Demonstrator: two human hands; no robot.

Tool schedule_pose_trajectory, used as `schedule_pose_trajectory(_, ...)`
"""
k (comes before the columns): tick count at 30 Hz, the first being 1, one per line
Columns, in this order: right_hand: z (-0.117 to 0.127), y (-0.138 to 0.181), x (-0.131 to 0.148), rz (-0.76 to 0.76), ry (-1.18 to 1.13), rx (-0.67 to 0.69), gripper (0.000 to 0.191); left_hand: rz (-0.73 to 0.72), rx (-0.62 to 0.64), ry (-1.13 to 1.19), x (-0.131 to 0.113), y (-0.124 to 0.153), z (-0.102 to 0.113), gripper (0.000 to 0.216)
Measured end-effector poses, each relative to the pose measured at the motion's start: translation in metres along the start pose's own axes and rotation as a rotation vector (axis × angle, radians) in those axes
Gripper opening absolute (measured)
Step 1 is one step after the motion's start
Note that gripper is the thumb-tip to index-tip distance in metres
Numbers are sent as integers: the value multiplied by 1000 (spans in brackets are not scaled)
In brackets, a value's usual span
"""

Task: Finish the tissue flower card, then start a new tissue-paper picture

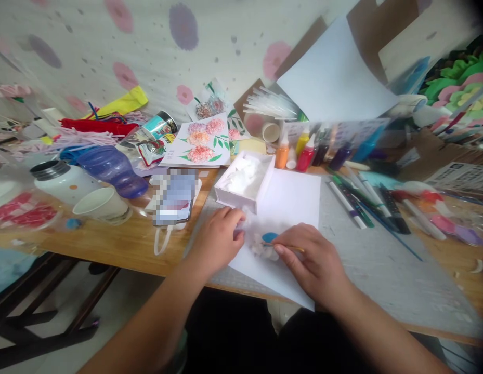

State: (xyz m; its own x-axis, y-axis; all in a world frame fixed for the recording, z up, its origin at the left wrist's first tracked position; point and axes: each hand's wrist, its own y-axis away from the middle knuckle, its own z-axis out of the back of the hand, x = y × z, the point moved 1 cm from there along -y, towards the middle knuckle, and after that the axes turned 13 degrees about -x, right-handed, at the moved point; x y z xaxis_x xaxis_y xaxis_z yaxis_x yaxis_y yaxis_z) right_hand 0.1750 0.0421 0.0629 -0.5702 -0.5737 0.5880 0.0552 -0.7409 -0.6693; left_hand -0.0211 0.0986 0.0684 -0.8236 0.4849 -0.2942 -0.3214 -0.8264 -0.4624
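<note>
My right hand (315, 259) pinches a thin wooden stick (291, 247) over a sheet of white paper (299, 195). Under the stick's tip lie a small blue disc (270, 237) and some blurred whitish clumps (264, 252). To their left, my left hand (218, 239) is closed with curled fingers. A translucent whitish bit shows by its fingertips, too smeared to name. Just beyond the hands stands an open white box (260, 182) with fluffy white material (243, 174) in it.
Paint bottles (282, 153) line the back. Markers (348, 202) lie on the grey mat (381, 270) at right. At left are a phone (174, 200) on a stand, a paper cup (103, 205), a white bottle (62, 179) and a floral picture (202, 140).
</note>
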Motion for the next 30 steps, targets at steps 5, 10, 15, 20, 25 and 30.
schedule_pose_trajectory(5, 0, 0, 0, 2, 2, 7, 13, 183, -3, 117, 2, -4, 5, 21)
schedule_pose_trajectory(10, 1, -1, 0, 2, -4, 3, 13, 250, -8, 154, 4, -10, 6, 17)
schedule_pose_trajectory(15, 1, 0, 0, -3, -7, 4, 13, 325, 36, 225, 14, -9, 9, 14)
schedule_pose_trajectory(20, 1, 0, 0, 6, -6, 6, 13, 161, 132, 190, 18, -7, 15, 17)
schedule_pose_trajectory(25, 1, 0, 0, 7, -10, 3, 12, 24, 131, 175, 24, -9, 13, 19)
schedule_pose_trajectory(30, 2, 0, 1, 29, -32, -2, 10, 71, -85, 121, 9, -10, 9, 12)
